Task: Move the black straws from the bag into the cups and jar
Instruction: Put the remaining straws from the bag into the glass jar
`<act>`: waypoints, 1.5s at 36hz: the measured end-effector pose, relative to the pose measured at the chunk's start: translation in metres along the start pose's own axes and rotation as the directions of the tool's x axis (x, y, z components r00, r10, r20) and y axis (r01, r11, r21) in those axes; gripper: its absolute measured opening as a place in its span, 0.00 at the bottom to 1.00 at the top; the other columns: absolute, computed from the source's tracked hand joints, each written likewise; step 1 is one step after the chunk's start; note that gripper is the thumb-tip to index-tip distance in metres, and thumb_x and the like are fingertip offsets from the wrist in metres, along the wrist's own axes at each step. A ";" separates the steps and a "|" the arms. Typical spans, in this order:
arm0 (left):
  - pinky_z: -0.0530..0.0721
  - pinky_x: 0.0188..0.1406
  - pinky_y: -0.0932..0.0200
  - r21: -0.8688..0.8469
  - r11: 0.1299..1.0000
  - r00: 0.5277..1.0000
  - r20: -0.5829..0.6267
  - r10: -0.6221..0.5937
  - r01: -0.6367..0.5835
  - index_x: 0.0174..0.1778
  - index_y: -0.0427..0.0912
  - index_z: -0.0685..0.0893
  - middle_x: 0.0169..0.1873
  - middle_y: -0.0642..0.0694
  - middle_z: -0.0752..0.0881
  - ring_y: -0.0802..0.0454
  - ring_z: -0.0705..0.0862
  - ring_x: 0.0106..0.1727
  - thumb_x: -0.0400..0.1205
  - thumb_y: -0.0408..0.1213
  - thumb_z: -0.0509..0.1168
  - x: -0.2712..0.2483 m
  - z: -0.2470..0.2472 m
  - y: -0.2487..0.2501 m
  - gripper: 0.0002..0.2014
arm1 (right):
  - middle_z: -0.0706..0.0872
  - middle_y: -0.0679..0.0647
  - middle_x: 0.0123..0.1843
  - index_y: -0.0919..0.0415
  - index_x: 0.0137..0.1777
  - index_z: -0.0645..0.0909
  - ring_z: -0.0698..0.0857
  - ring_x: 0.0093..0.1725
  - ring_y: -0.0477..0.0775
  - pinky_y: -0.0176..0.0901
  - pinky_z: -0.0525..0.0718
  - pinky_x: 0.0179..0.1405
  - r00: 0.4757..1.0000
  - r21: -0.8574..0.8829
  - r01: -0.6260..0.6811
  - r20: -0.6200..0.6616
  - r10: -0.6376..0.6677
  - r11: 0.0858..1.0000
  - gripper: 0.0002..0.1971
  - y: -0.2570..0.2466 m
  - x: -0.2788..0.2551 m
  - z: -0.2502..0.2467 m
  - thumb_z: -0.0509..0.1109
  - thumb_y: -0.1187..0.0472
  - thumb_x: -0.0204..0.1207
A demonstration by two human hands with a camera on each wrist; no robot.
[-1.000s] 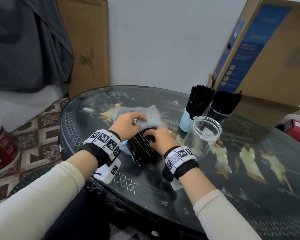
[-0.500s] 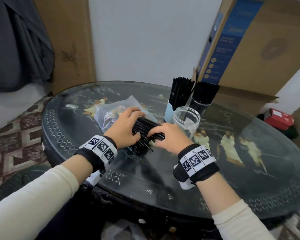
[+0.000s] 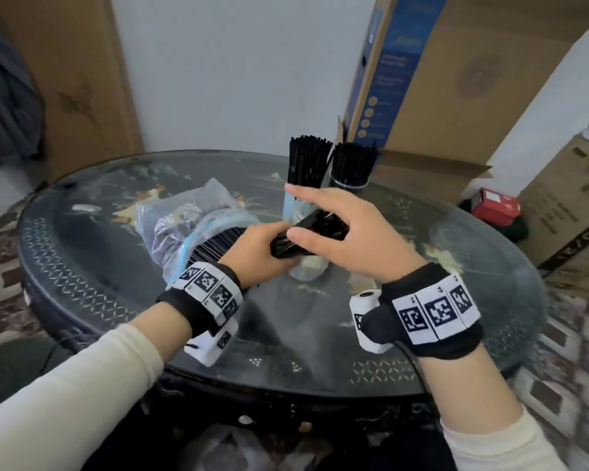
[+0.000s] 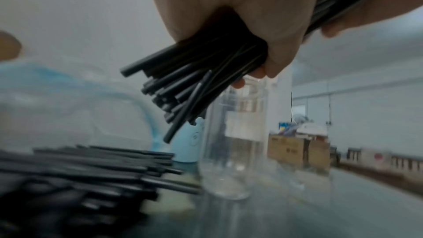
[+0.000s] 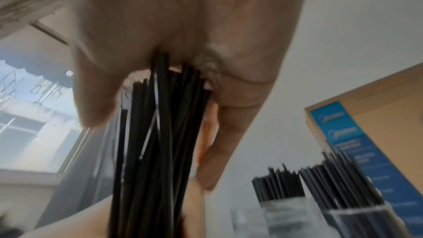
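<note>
Plastic bag (image 3: 184, 226) lies at table left, mouth toward me, loose straws (image 3: 215, 248) spilling out flat. My left hand (image 3: 252, 253) wraps a lifted bundle of black straws (image 3: 312, 237), fingers curled round it; right hand (image 3: 340, 232) caps the other end, thumb and fingers pressed on (likely squaring the ends). Bundle's long axis runs left-right, roughly level, above the empty jar (image 4: 231, 151). Two filled cups (image 3: 308, 164) behind, straws upright.

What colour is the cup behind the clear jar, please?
Light blue; the cup shows best in the left wrist view, beside the jar.
</note>
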State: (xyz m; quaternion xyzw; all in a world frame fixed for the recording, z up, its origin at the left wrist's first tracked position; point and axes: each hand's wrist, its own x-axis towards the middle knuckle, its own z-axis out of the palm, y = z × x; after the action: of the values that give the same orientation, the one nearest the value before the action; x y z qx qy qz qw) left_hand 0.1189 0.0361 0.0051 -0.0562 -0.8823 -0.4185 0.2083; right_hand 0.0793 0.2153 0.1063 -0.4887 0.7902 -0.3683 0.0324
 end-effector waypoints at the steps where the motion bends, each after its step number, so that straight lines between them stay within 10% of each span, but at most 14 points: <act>1: 0.80 0.38 0.66 -0.058 0.998 0.999 -0.017 -0.038 0.037 0.45 0.56 0.81 0.34 0.60 0.85 0.65 0.84 0.37 0.75 0.40 0.74 -0.001 0.005 0.004 0.09 | 0.80 0.41 0.67 0.41 0.75 0.75 0.77 0.69 0.39 0.35 0.75 0.69 0.995 0.056 0.060 -0.084 -0.055 0.997 0.26 -0.003 0.000 0.000 0.73 0.48 0.77; 4: 0.84 0.40 0.62 -0.225 0.965 0.990 0.023 -0.136 0.138 0.46 0.52 0.83 0.36 0.55 0.87 0.59 0.86 0.39 0.76 0.38 0.75 -0.005 0.023 0.014 0.08 | 0.80 0.50 0.69 0.55 0.73 0.78 0.78 0.71 0.49 0.52 0.79 0.70 0.939 0.119 0.235 -0.285 -0.193 0.965 0.24 -0.005 -0.002 0.006 0.75 0.59 0.77; 9: 0.86 0.51 0.62 -0.480 0.836 0.962 0.082 -0.259 0.266 0.52 0.49 0.83 0.45 0.53 0.89 0.59 0.88 0.50 0.72 0.35 0.78 -0.019 0.051 0.016 0.16 | 0.85 0.54 0.64 0.62 0.62 0.87 0.82 0.66 0.46 0.46 0.81 0.67 0.872 0.000 0.272 -0.423 -0.247 0.962 0.12 0.005 0.000 0.031 0.72 0.63 0.79; 15: 0.81 0.48 0.61 -0.512 0.779 0.923 0.084 -0.376 0.363 0.47 0.49 0.83 0.42 0.54 0.88 0.64 0.87 0.44 0.73 0.29 0.75 -0.027 0.065 0.000 0.13 | 0.90 0.45 0.57 0.55 0.56 0.89 0.84 0.61 0.45 0.52 0.79 0.65 0.964 -0.169 0.105 -0.227 -0.142 0.980 0.19 0.027 0.000 0.052 0.60 0.47 0.84; 22: 0.82 0.48 0.69 -0.497 0.832 0.966 0.054 -0.254 0.247 0.58 0.54 0.78 0.49 0.56 0.86 0.71 0.85 0.51 0.78 0.27 0.70 -0.014 0.054 0.011 0.19 | 0.77 0.48 0.73 0.47 0.69 0.82 0.70 0.75 0.52 0.47 0.66 0.77 0.940 -0.177 0.055 -0.322 -0.111 0.983 0.25 0.031 0.006 0.049 0.73 0.41 0.74; 30: 0.84 0.60 0.46 -0.467 0.754 0.887 0.251 -0.388 0.463 0.52 0.45 0.85 0.50 0.41 0.89 0.45 0.86 0.58 0.68 0.41 0.78 -0.018 0.058 -0.006 0.18 | 0.84 0.48 0.54 0.55 0.58 0.83 0.82 0.55 0.49 0.52 0.81 0.59 0.992 -0.116 -0.012 -0.128 -0.003 0.993 0.11 0.035 0.014 0.058 0.70 0.60 0.77; 38: 0.84 0.52 0.64 -0.453 0.791 0.912 0.217 -0.348 0.410 0.52 0.50 0.81 0.47 0.51 0.88 0.60 0.85 0.52 0.77 0.32 0.73 -0.016 0.054 -0.005 0.12 | 0.84 0.49 0.52 0.59 0.53 0.85 0.82 0.53 0.48 0.52 0.82 0.56 0.983 -0.105 0.049 -0.171 -0.066 0.993 0.08 0.034 0.018 0.063 0.70 0.63 0.76; 44: 0.85 0.52 0.63 -0.417 0.853 0.945 0.057 -0.321 0.315 0.55 0.47 0.83 0.48 0.51 0.89 0.58 0.87 0.53 0.81 0.34 0.68 -0.015 0.045 -0.001 0.08 | 0.73 0.50 0.69 0.50 0.79 0.70 0.74 0.69 0.46 0.36 0.72 0.71 0.968 -0.089 0.125 -0.208 -0.141 0.988 0.37 0.020 0.011 0.040 0.79 0.49 0.71; 49: 0.81 0.54 0.70 -0.367 0.918 0.988 0.084 -0.129 0.151 0.55 0.35 0.81 0.53 0.42 0.83 0.58 0.81 0.50 0.80 0.46 0.63 0.003 0.015 0.032 0.17 | 0.67 0.48 0.67 0.49 0.81 0.60 0.71 0.70 0.45 0.46 0.73 0.73 0.986 0.070 -0.045 -0.159 0.056 0.997 0.57 0.021 0.011 0.030 0.87 0.41 0.53; 51: 0.85 0.55 0.54 -0.304 0.945 0.980 0.187 -0.067 0.123 0.54 0.32 0.81 0.55 0.38 0.83 0.50 0.83 0.51 0.78 0.53 0.62 0.008 0.006 0.041 0.24 | 0.77 0.45 0.61 0.53 0.72 0.72 0.79 0.64 0.42 0.49 0.80 0.69 0.983 0.187 -0.146 -0.080 0.163 0.972 0.49 0.026 0.014 0.029 0.88 0.40 0.50; 54: 0.79 0.53 0.66 -0.275 0.939 0.929 0.357 -0.100 0.207 0.55 0.46 0.80 0.52 0.54 0.83 0.70 0.83 0.47 0.77 0.42 0.71 0.017 0.000 0.037 0.12 | 0.89 0.52 0.48 0.62 0.52 0.85 0.87 0.52 0.48 0.52 0.85 0.59 0.987 0.257 -0.105 -0.092 0.133 0.961 0.22 0.027 0.017 0.027 0.86 0.53 0.61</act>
State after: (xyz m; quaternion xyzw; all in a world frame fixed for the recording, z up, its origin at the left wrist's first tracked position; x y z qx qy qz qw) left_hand 0.1134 0.0589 0.0382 -0.0889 -0.8303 -0.5502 0.0088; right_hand 0.0615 0.1939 0.0753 -0.4116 0.7658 -0.4885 0.0733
